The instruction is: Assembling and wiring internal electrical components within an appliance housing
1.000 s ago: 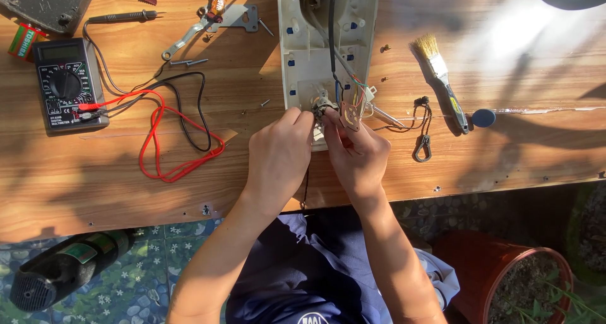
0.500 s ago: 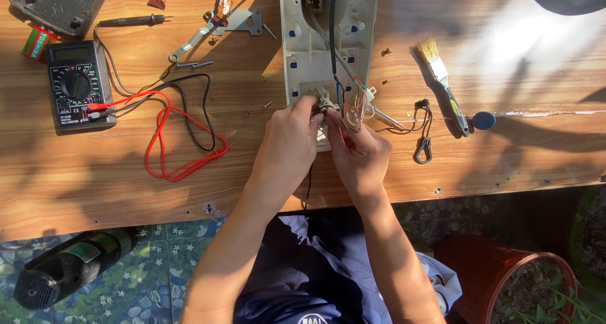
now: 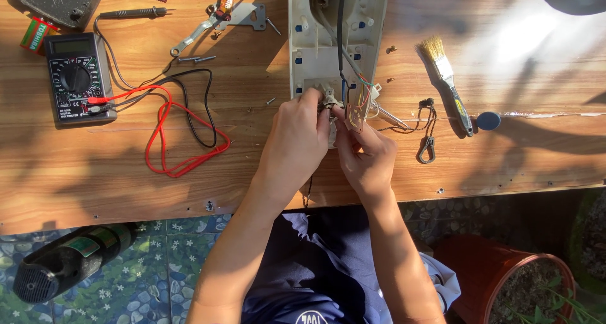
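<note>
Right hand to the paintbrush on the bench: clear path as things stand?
Probably yes. The right hand is busy at the wiring of the open casing, but the paintbrush lies to its right on bare wooden table. Only a small cord with a clip lies between, flat on the wood.

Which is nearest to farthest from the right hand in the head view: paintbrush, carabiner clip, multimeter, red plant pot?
From the right hand:
1. Carabiner clip, just right of the hand on the table.
2. Paintbrush, farther right and up.
3. Red plant pot, down on the floor, lower right.
4. Multimeter, far left of the table, beyond the left hand.
</note>
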